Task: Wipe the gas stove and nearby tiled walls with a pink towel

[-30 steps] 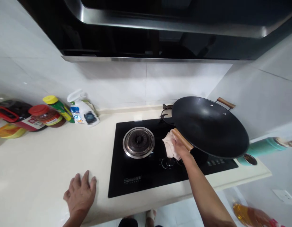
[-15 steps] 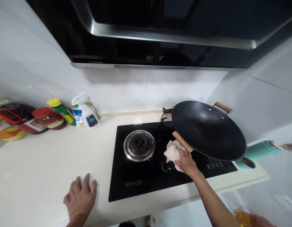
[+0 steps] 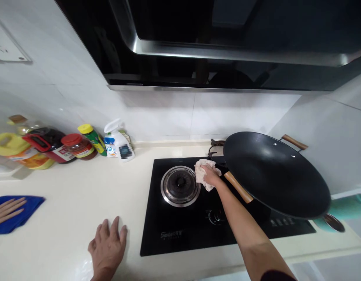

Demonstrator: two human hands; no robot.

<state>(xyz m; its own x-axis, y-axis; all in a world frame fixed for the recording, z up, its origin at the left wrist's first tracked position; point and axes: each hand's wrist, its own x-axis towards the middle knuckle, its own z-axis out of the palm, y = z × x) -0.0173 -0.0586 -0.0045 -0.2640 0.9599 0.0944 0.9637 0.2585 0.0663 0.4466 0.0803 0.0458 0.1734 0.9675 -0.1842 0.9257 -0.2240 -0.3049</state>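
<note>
My right hand [image 3: 210,175] presses a crumpled pale pink cloth [image 3: 201,171] onto the black glass cooktop [image 3: 171,218]. The cloth lies just right of the left burner [image 3: 180,182], touching or very near its metal ring. Fingers of this hand are bent over the cloth and partly hidden in it. Flat on the pale counter, left of the cooktop, rests my left hand [image 3: 108,248], fingers spread and holding nothing. A large black wok [image 3: 274,171] sits over the right burner, its near wooden handle [image 3: 238,188] close to my right forearm.
A spray bottle [image 3: 122,140], a red-lidded jar [image 3: 79,147] and several other bottles line the wall. On the far left, a blue cloth [image 3: 28,210] carries long pale shapes I cannot identify. The range hood [image 3: 198,88] hangs above; a teal container [image 3: 329,223] stands beyond the wok.
My right hand has moved the cloth from beside the control knob back and left toward the left burner. The view has turned left, bringing the blue cloth into sight. My left hand stays on the counter.
</note>
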